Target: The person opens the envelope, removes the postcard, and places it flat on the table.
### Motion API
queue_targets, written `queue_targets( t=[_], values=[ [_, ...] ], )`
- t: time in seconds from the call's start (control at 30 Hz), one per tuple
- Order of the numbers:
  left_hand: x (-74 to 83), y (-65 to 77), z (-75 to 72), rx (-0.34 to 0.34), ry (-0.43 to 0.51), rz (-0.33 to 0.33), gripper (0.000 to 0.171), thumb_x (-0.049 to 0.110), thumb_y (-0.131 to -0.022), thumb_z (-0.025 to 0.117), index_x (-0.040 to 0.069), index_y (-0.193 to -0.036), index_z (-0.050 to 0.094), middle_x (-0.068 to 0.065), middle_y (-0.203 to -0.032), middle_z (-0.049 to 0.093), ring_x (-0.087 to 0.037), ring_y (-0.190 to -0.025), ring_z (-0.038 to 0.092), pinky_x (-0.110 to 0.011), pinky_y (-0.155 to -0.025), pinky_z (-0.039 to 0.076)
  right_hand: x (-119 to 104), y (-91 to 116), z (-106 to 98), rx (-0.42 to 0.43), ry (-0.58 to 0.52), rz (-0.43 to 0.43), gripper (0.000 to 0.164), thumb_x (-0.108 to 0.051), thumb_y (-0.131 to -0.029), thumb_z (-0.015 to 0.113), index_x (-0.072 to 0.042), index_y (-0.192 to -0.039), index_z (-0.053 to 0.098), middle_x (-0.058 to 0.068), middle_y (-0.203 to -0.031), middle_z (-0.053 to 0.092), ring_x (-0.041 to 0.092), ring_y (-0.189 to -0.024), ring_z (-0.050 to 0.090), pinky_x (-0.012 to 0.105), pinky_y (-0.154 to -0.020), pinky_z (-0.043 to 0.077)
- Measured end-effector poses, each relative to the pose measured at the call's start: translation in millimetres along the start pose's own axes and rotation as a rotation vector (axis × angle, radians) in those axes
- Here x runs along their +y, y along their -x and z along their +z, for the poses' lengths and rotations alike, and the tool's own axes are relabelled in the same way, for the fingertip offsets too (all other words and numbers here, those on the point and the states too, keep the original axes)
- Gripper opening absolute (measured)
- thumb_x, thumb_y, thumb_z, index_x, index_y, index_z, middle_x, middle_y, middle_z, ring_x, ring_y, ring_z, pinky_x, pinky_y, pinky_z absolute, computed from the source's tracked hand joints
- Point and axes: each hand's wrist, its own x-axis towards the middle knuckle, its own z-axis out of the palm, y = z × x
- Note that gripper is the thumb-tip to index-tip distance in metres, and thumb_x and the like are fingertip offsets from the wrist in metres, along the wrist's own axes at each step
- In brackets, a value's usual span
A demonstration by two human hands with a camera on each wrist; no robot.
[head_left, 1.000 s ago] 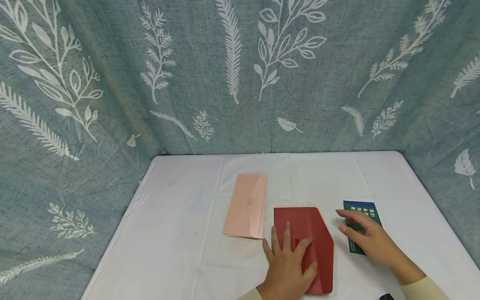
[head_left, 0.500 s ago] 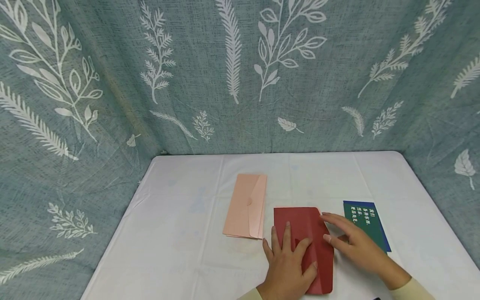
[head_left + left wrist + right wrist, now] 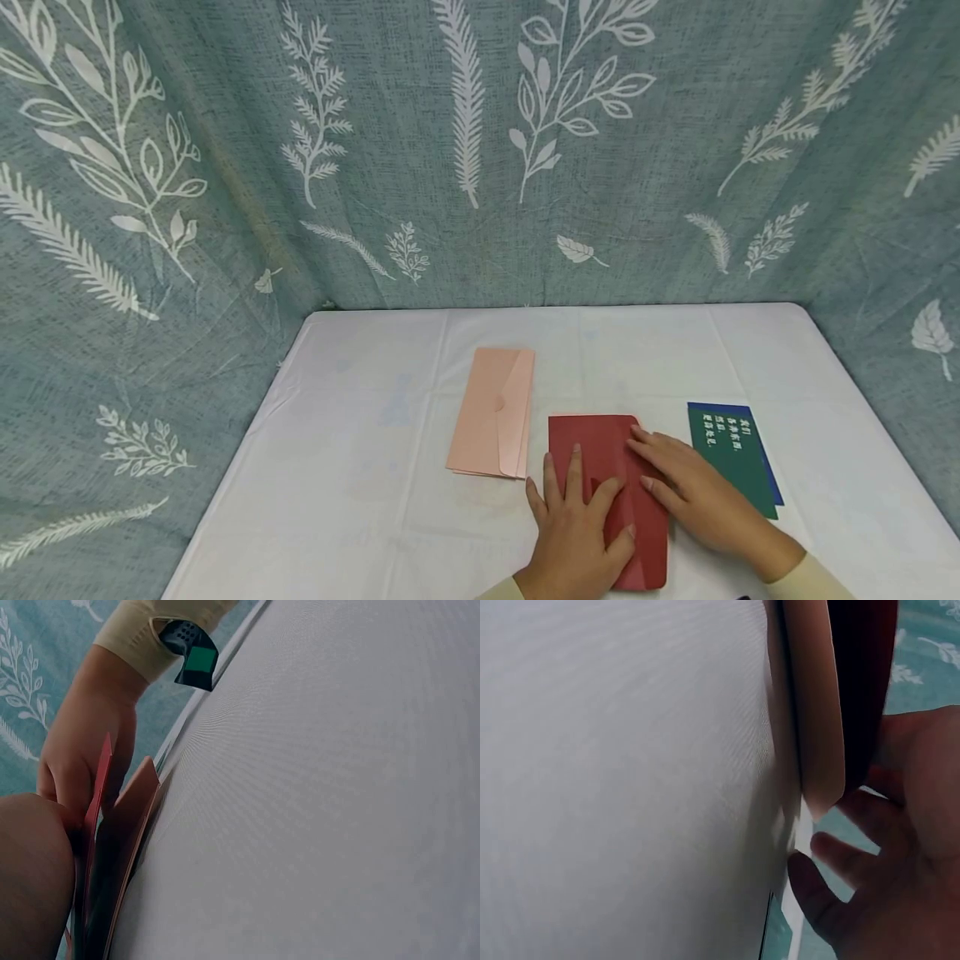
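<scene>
A red envelope (image 3: 588, 437) lies on the white tabletop, its longer edge running toward the person. On it rests my left hand (image 3: 573, 537), palm down with the fingers spread. My right hand (image 3: 697, 492) lies over the envelope's right edge, its fingertips touching the paper near the upper right corner. From the left wrist view, a red edge (image 3: 97, 799) stands apart from a pinkish layer (image 3: 137, 799) beneath, with the right hand behind them. The right wrist view shows the right fingers beside the envelope's dark red side (image 3: 862, 682); some fingertips are hidden.
Left of the red envelope lies a pink envelope (image 3: 483, 412), apparently more than one stacked. At the right are a green card (image 3: 731, 467) with white writing and a blue one (image 3: 768, 475) partly under it. A patterned cloth (image 3: 480, 167) hangs behind the table.
My right hand has moved left, from over the green card to the red envelope's right edge, uncovering the card. The left hand has stayed in place.
</scene>
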Motion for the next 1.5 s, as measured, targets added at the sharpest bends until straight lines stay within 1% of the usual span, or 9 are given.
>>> queue_targets(
  t=[0.2, 0.33, 0.43, 0.5, 0.6, 0.73, 0.93, 1.27, 1.5],
  values=[
    [0.1, 0.7, 1.3, 0.025, -0.005, 0.014, 0.053, 0.047, -0.102, 0.062, 0.034, -0.152, 0.062, -0.019, -0.175, 0.025, -0.061, -0.155, 0.015, -0.091, -0.105, 0.016, 1.7, 0.7, 2.1, -0.068, 0.100, 0.050, 0.059, -0.025, -0.107, 0.072, -0.015, -0.162, 0.055, 0.008, -0.169, 0.046, 0.045, -0.155, 0.036, 0.076, -0.110, 0.037],
    [-0.4, 1.5, 2.1, 0.042, -0.019, 0.029, 0.051, 0.046, -0.101, 0.063, 0.033, -0.151, 0.062, -0.021, -0.174, 0.026, -0.061, -0.154, 0.017, -0.091, -0.104, 0.017, 0.8, 1.0, 3.3, -0.112, 0.146, 0.069, 0.060, -0.034, -0.108, 0.069, -0.017, -0.164, 0.053, 0.007, -0.170, 0.044, 0.043, -0.157, 0.032, 0.068, -0.105, 0.039],
    [-1.0, 1.7, 2.6, 0.044, -0.031, 0.036, 0.052, 0.046, -0.101, 0.063, 0.033, -0.151, 0.062, -0.021, -0.174, 0.025, -0.062, -0.154, 0.016, -0.091, -0.103, 0.018, 1.1, 2.3, 4.2, -0.113, 0.161, 0.068, 0.060, -0.035, -0.109, 0.068, -0.018, -0.164, 0.052, 0.006, -0.170, 0.043, 0.041, -0.158, 0.031, 0.061, -0.101, 0.040],
    [-1.6, 2.0, 3.0, 0.040, -0.037, 0.041, 0.053, 0.046, -0.100, 0.064, 0.033, -0.152, 0.062, -0.022, -0.174, 0.025, -0.062, -0.154, 0.016, -0.091, -0.103, 0.017, 2.5, 3.7, 5.4, -0.109, 0.164, 0.066, 0.060, -0.035, -0.109, 0.068, -0.019, -0.164, 0.052, 0.005, -0.171, 0.043, 0.040, -0.159, 0.030, 0.060, -0.100, 0.039],
    [-1.9, 3.0, 2.7, 0.029, -0.063, 0.052, 0.055, 0.048, -0.100, 0.066, 0.033, -0.153, 0.061, -0.023, -0.174, 0.024, -0.062, -0.154, 0.016, -0.091, -0.103, 0.019, 5.3, 5.6, 7.5, -0.110, 0.139, 0.069, 0.060, -0.035, -0.109, 0.067, -0.020, -0.165, 0.051, 0.005, -0.171, 0.042, 0.040, -0.160, 0.028, 0.068, -0.109, 0.030],
    [-2.5, 4.0, 3.0, 0.029, -0.108, 0.068, 0.057, 0.053, -0.100, 0.068, 0.032, -0.153, 0.062, -0.024, -0.173, 0.025, -0.062, -0.154, 0.017, -0.091, -0.102, 0.022, 9.4, 7.7, 9.6, -0.116, 0.071, 0.072, 0.061, -0.037, -0.110, 0.065, -0.021, -0.167, 0.048, 0.005, -0.173, 0.038, 0.041, -0.161, 0.022, 0.078, -0.116, 0.010],
    [-2.0, 4.1, 2.2, 0.027, -0.106, 0.071, 0.058, 0.056, -0.101, 0.069, 0.033, -0.153, 0.062, -0.026, -0.173, 0.025, -0.063, -0.153, 0.018, -0.091, -0.102, 0.022, 13.4, 10.6, 8.9, -0.111, 0.018, 0.051, 0.061, -0.037, -0.111, 0.063, -0.022, -0.168, 0.047, 0.003, -0.175, 0.036, 0.040, -0.162, 0.019, 0.076, -0.118, 0.006],
    [1.3, 3.4, -6.4, -0.009, -0.018, 0.020, 0.059, 0.055, -0.102, 0.069, 0.027, -0.153, 0.061, -0.025, -0.173, 0.026, -0.062, -0.155, 0.016, -0.089, -0.107, 0.017, 14.2, 11.2, 7.9, -0.106, -0.010, 0.028, 0.061, -0.036, -0.111, 0.063, -0.022, -0.168, 0.046, 0.004, -0.175, 0.035, 0.040, -0.163, 0.018, 0.075, -0.118, 0.005],
    [2.3, 1.5, -15.4, 0.001, 0.219, -0.024, 0.060, 0.056, -0.109, 0.057, 0.013, -0.151, 0.059, -0.025, -0.175, 0.023, -0.058, -0.157, 0.011, -0.083, -0.113, 0.010, 15.2, 11.7, 7.5, -0.102, -0.015, 0.017, 0.060, -0.036, -0.112, 0.061, -0.022, -0.168, 0.046, 0.003, -0.175, 0.034, 0.040, -0.162, 0.019, 0.075, -0.117, 0.006]
  ],
)
